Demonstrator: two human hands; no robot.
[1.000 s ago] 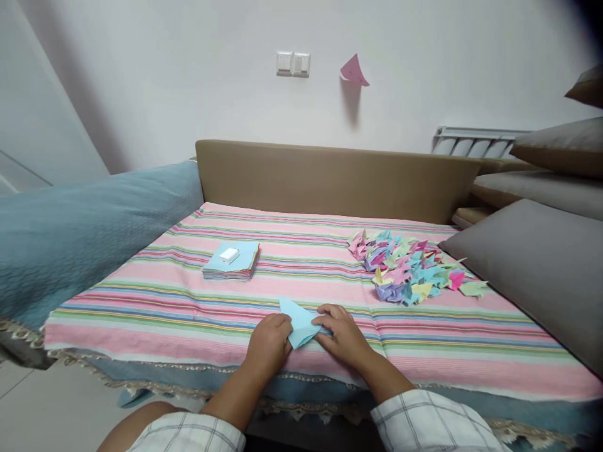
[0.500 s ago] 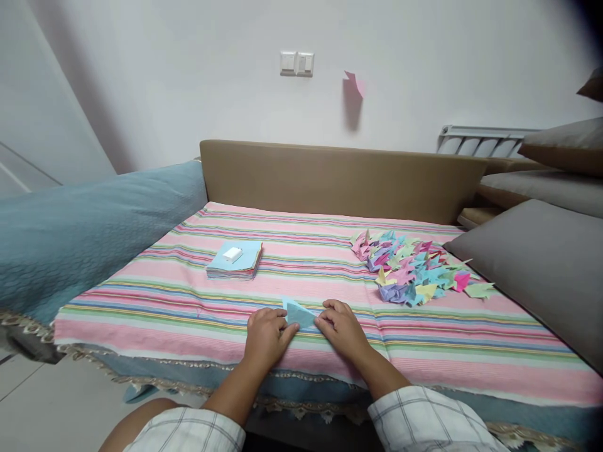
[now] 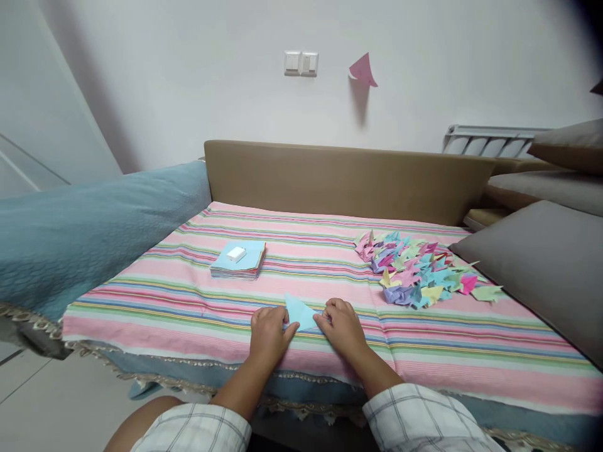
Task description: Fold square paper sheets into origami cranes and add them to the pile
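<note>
A light blue paper (image 3: 301,314), folded into a triangle, is between my hands near the front of the striped cloth (image 3: 226,344). My left hand (image 3: 271,333) pinches its lower left corner, the thumb on top and the other fingers curled. At the right corner, my right hand (image 3: 343,328) grips the paper between thumb and bent fingers. One point of the triangle stands free toward the back. Further back on the left is a stack of square paper (image 3: 240,267) with a small white box (image 3: 236,253) on top.
Many folded paper pieces in several colours (image 3: 424,270) lie heaped at the right, beside a grey cushion (image 3: 541,257). A brown backrest (image 3: 339,179) runs along the wall, where a pink paper (image 3: 362,70) hangs. A blue-covered armrest (image 3: 103,220) borders the left.
The blue paper now lies flatter, with its broad face turned up. Both hands keep their hold at its corners. The pink paper on the wall has swung upward, and the view has shifted slightly.
</note>
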